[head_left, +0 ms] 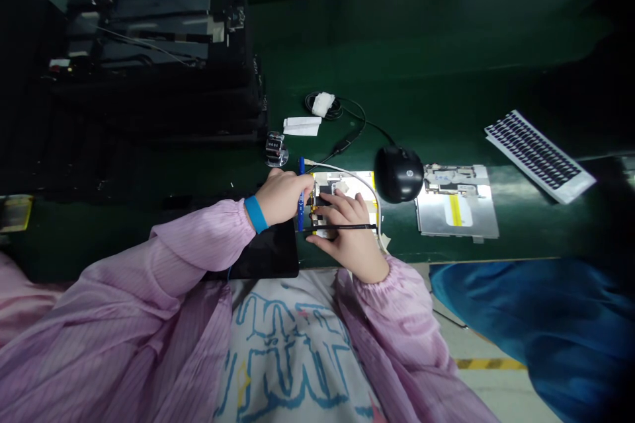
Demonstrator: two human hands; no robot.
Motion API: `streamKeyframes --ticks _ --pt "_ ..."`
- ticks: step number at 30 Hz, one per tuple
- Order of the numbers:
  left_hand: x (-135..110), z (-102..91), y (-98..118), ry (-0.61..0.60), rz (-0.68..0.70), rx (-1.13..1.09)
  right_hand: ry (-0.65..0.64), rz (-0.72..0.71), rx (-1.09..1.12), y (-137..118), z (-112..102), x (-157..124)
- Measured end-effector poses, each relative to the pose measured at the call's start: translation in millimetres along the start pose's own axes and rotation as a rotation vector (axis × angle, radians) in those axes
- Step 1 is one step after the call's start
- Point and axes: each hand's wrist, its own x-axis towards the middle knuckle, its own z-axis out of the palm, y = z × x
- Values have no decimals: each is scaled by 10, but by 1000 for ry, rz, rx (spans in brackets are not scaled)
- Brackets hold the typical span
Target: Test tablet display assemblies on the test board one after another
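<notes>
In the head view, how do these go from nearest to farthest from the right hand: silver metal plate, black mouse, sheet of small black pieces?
From the right hand:
1. Black mouse, just to its right.
2. Silver metal plate, farther right.
3. Sheet of small black pieces, far right.

Green workbench (397,46), black racks (149,33), yellow-striped floor (489,364)

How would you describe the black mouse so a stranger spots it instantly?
On the green workbench, go right of the person's right hand. The mouse is the glossy black dome with an HP logo, beside a metal plate with a yellow stripe.
</notes>
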Motion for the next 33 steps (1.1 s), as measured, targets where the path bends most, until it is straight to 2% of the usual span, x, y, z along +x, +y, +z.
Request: streamKeyframes --ticks 8,18,28,31,33 --pt "5 -33 54 -23 -36 20 -13 9 3 -7 -5 4" --pt "7 -1 76 10 -54 34 -27 12 17 -3 5 6" --pt "-2 -24 97 -1 -47 32 -51 0 -149 -81 80 7" --pt "2 0 65 3 -39 58 -46 -10 -91 -92 45 22" --pt "-3 -4 47 8 -45 72 20 1 42 -92 -8 17"
